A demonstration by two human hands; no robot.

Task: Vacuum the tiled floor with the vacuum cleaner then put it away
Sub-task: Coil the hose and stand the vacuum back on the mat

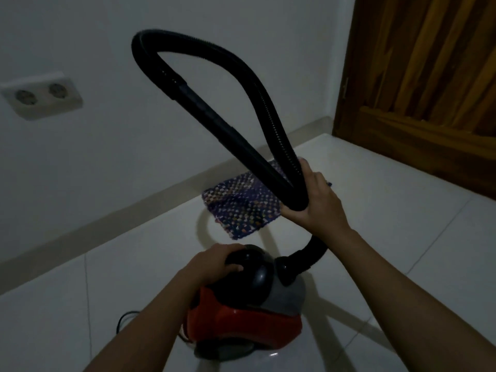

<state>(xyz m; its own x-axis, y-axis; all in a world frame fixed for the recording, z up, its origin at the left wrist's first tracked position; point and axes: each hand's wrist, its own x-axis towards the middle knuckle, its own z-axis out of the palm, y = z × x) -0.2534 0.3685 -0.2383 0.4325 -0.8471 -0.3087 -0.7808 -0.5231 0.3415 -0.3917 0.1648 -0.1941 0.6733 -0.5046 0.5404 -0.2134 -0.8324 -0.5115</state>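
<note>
A red, grey and black canister vacuum cleaner (247, 318) is low in the middle of the view, over the white tiled floor (389, 224). My left hand (214, 261) grips its black top handle. The black ribbed hose (257, 84) rises from the canister's front and is folded into a tall loop. My right hand (319, 200) grips the two runs of that loop together where they meet. A thin black power cord (126, 318) trails by the canister's left side.
A small purple woven mat (239, 208) lies on the tiles by the beige skirting (94, 226). A double wall socket (40, 96) sits on the white wall at left. A wooden door (429, 76) stands at the right.
</note>
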